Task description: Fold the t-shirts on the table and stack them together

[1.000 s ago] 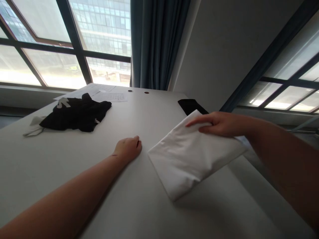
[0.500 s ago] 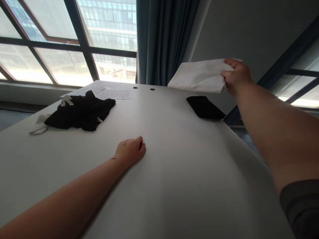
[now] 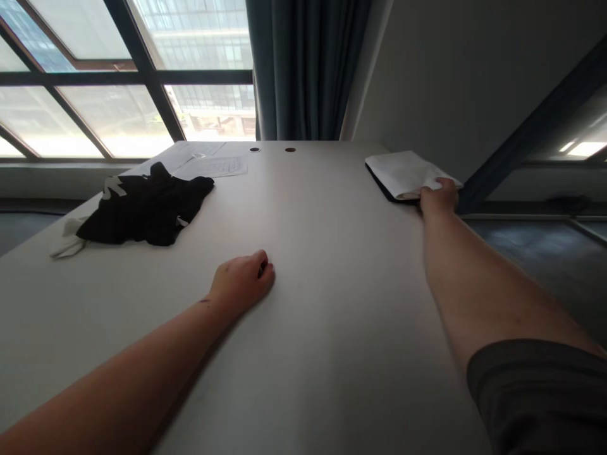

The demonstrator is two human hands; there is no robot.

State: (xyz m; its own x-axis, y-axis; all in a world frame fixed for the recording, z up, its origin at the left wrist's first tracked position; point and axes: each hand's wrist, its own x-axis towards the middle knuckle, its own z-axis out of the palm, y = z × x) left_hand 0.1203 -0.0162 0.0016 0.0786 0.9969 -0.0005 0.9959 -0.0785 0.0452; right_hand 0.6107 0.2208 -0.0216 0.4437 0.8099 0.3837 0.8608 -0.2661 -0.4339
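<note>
At the table's right edge, my right hand (image 3: 439, 195) grips the near corner of a folded white cloth (image 3: 403, 172), thumb on top. The white cloth lies over a folded black cloth (image 3: 383, 190), of which only a dark strip along the left and front sides shows. My left hand (image 3: 243, 276) rests on the table with its fingers curled in, and I see nothing in it. Off to the left lies a crumpled black garment (image 3: 148, 205) with a pale print and a small white tag.
The white table (image 3: 303, 354) has two round cable holes near its far edge. Printed paper sheets (image 3: 213, 165) lie at the back left. White fabric with a strap (image 3: 70, 243) pokes out beside the black garment. Beyond stand a window and a blue curtain (image 3: 308, 69).
My right hand has brought the white cloth down from the air onto the black one, covering most of it. My left hand stays on the table. The view has shifted slightly.
</note>
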